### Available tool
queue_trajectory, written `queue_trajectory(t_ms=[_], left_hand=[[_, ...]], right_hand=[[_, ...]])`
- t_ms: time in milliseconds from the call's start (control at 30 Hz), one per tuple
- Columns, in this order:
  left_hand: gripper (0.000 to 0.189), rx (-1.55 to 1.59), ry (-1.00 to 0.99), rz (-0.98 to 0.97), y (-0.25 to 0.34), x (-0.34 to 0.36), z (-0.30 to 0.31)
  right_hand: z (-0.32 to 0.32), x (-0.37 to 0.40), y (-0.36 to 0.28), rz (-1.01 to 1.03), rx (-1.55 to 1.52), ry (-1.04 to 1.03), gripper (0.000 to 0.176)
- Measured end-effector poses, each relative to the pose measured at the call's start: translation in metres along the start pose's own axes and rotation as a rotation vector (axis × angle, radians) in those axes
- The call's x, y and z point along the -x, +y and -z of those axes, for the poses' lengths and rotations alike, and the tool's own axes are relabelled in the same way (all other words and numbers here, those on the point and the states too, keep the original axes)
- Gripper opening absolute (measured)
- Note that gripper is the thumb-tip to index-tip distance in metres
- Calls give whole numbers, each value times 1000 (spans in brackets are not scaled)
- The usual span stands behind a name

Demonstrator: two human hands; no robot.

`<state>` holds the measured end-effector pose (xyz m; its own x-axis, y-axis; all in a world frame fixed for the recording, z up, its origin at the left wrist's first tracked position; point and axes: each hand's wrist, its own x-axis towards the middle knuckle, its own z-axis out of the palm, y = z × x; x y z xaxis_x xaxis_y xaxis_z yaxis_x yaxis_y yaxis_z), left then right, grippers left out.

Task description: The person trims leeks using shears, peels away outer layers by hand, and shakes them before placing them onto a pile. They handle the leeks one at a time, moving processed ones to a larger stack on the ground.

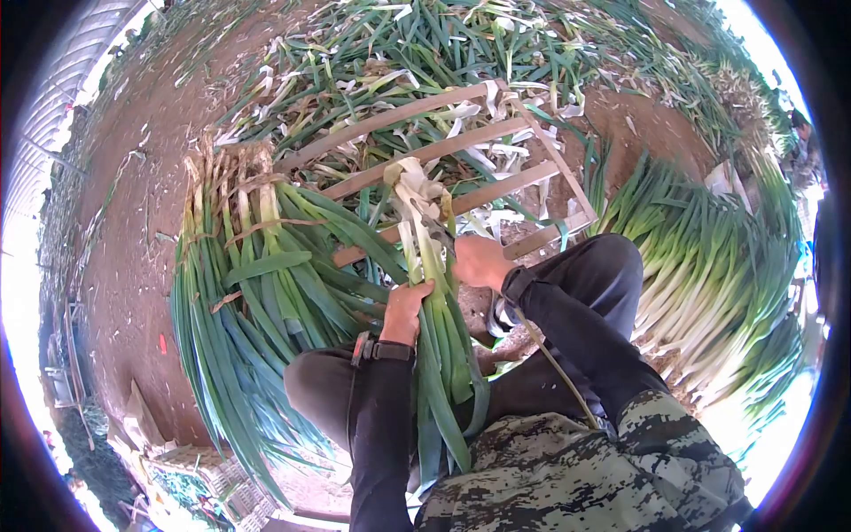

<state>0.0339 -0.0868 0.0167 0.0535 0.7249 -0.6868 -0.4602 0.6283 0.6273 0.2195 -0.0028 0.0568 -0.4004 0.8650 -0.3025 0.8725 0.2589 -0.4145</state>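
Observation:
My left hand (408, 310) is wrapped round a few leeks (432, 257) in front of my lap, their green leaves hanging down towards me. Pale, partly peeled layers (412, 182) flop over at their upper end. Close against the right side of the stalks, my right hand (481, 262) is closed. A small dark, blade-like piece shows at its fingers, too small to name surely. Beside my left knee stands a tied bundle of leeks (257, 239), its roots up and bound with brown ties.
A slatted wooden frame (434, 146) lies just beyond my hands. Trimmed leaves (425, 53) are heaped behind it. More leeks (700, 275) lie in a long row on the right. Bare soil (133, 266) extends on the left. Another person (805, 151) is partly visible at the far right.

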Motion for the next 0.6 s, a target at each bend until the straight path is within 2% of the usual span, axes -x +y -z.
queue_trajectory(t_ms=[133, 233, 367, 467, 567, 600], left_hand=[[29, 43, 4, -8, -3, 2, 4], [33, 50, 8, -27, -4, 0, 10], [36, -16, 43, -36, -3, -4, 11], [44, -614, 304, -382, 2, 2, -3], [47, -1355, 690, -833, 19, 38, -39], [47, -1439, 635, -800, 20, 37, -43]], right_hand=[[6, -25, -5, -38, 58, -5, 26], [9, -33, -1, -46, 62, -100, 36], [18, -24, 4, -56, 55, -140, 36], [24, -12, 7, -89, 59, -130, 33], [25, 2, 15, -51, 57, -84, 33], [24, 6, 17, -28, 62, -59, 33]])
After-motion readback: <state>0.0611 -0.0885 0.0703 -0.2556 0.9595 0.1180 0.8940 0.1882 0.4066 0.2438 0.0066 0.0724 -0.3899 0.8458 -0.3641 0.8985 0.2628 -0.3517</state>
